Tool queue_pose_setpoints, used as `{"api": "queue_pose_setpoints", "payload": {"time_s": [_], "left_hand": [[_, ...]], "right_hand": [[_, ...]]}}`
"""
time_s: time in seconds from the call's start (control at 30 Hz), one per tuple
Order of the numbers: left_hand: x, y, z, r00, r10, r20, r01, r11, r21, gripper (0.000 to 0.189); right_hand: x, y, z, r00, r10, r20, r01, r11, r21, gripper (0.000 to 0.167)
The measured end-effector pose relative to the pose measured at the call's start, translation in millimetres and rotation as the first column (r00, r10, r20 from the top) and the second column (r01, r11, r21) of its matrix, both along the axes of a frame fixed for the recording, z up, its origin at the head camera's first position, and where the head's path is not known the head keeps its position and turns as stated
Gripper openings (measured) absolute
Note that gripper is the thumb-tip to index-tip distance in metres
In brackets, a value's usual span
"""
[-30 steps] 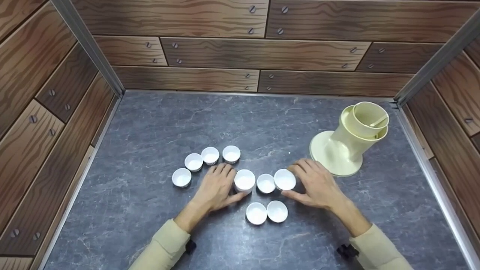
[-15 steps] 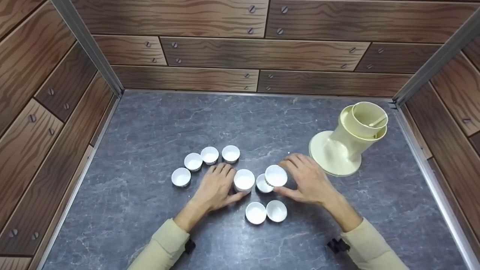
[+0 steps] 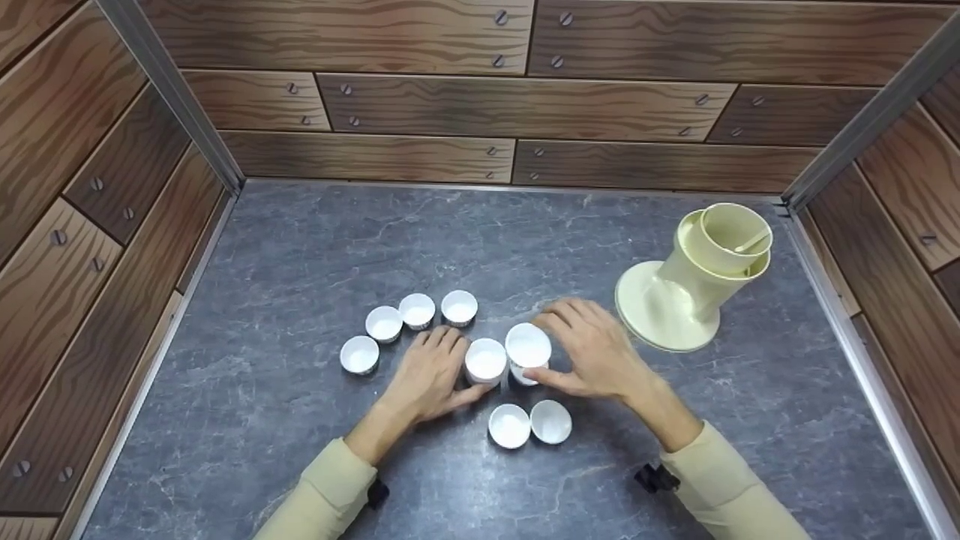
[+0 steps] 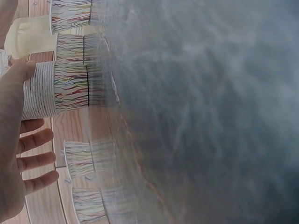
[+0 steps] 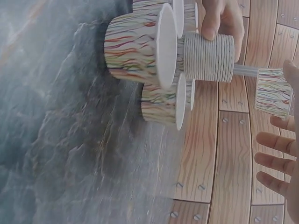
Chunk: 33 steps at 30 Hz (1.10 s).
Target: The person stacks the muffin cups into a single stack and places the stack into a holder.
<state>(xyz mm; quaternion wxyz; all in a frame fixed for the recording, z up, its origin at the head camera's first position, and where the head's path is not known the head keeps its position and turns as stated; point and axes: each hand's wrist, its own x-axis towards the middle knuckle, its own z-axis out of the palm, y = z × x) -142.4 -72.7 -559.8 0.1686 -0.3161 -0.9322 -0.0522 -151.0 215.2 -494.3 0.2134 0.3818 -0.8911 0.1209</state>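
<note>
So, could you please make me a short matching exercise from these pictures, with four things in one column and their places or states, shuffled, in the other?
Things:
1. Stack of cups
2. Raised cup
3. Pale yellow stand
4. Front pair of cups

Places or states:
A. On the right side of the table
B. Held by the left fingers
C. Lowest of these four in the head view
D. Held by the right fingers

Right pairs: 1-B, 2-D, 3-A, 4-C
</note>
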Motion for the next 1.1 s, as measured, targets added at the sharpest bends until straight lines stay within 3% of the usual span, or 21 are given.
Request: {"api": "queue_pose_setpoints", "payload": {"time_s": [0.63,1.1], "left_hand": [[-0.2,0.1,0.5,1.0,0.012,0.022,-0.012,1.0,-0.01,0.07],[0.3,-0.6,0.2,0.999,0.012,0.042,-0.013,1.0,0.015,0.072]], "right_hand": [[-10.9,-28.5,7.5,0.999,0.044,0.025,-0.044,0.999,0.011,0.066],[-13.6,-36.3,-4.4,0.997,0.064,0.038,-0.065,0.998,0.023,0.07]]}}
